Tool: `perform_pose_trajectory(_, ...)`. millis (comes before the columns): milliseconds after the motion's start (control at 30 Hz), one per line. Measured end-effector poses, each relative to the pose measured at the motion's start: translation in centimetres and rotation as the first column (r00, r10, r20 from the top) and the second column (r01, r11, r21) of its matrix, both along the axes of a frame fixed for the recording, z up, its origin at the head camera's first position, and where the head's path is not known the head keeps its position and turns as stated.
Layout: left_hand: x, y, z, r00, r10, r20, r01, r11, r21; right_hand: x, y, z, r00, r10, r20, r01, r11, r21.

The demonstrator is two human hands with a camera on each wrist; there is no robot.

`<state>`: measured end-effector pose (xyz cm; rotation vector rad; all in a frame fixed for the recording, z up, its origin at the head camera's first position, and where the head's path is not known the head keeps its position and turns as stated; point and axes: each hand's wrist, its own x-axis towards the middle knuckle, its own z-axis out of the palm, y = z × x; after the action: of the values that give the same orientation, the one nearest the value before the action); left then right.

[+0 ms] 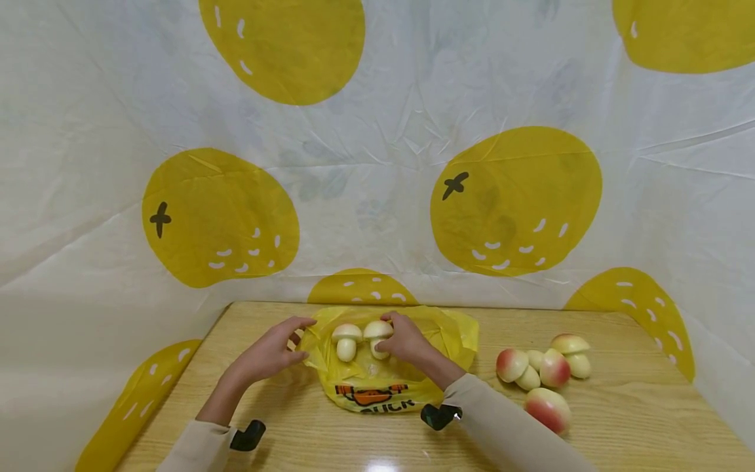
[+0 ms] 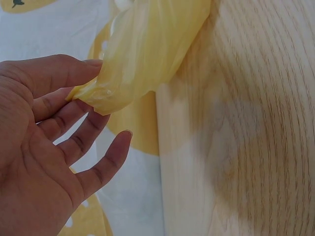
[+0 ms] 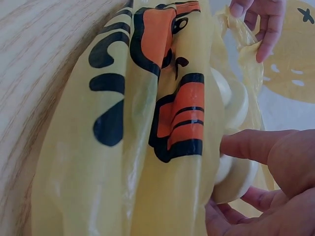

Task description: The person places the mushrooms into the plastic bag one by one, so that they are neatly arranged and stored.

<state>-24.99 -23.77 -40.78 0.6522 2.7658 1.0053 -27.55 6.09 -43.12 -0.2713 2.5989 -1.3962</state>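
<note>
A yellow plastic bag [image 1: 345, 387] with an orange duck print lies on the table, its mouth spread. My left hand [image 1: 273, 352] pinches the left edge of its mouth between thumb and fingers; the left wrist view shows the gathered plastic [image 2: 133, 64] there. Two pale toy mushrooms rest side by side in the bag, caps toward the back. My right hand [image 1: 408, 341] grips the right mushroom [image 1: 376, 330], thumb on its stem side and fingers at the cap. Left of it lies the other mushroom [image 1: 347, 334]. In the right wrist view the bag's front partly hides both mushrooms.
To the right of the bag, several more toy mushrooms with red-tinted caps lie grouped on the wooden table [image 1: 625, 393]; one mushroom [image 1: 548, 410] sits nearest the front. A white cloth [image 1: 366, 216] with large yellow fruit prints hangs behind the table and along its sides.
</note>
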Motion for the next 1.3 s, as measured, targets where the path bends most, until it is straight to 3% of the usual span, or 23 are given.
perform_pose_trajectory(667, 0.0, 0.0, 0.1, 1.000, -0.002, 0.012, 0.002, 1.000, 0.008, -0.1, 0.6, 0.5, 0.999, -0.046, 0.026, 0.045, 0.997, 0.062)
perform_pose_trajectory(900, -0.1, 0.0, 0.1, 1.000, -0.008, 0.013, 0.008, 1.000, 0.013, -0.2, 1.2, 1.0, 0.999, -0.041, -0.005, 0.041, 0.995, 0.095)
perform_pose_trajectory(1100, -0.1, 0.0, 0.0, 1.000, -0.014, 0.015, 0.014, 1.000, 0.017, 0.1, 1.7, 1.9, 1.000, -0.019, -0.023, 0.022, 0.991, 0.130)
perform_pose_trajectory(1300, -0.1, 0.0, 0.1, 1.000, -0.006, 0.012, 0.006, 1.000, 0.011, 0.8, 2.4, 3.4, 1.000, 0.020, -0.009, -0.019, 0.995, 0.100)
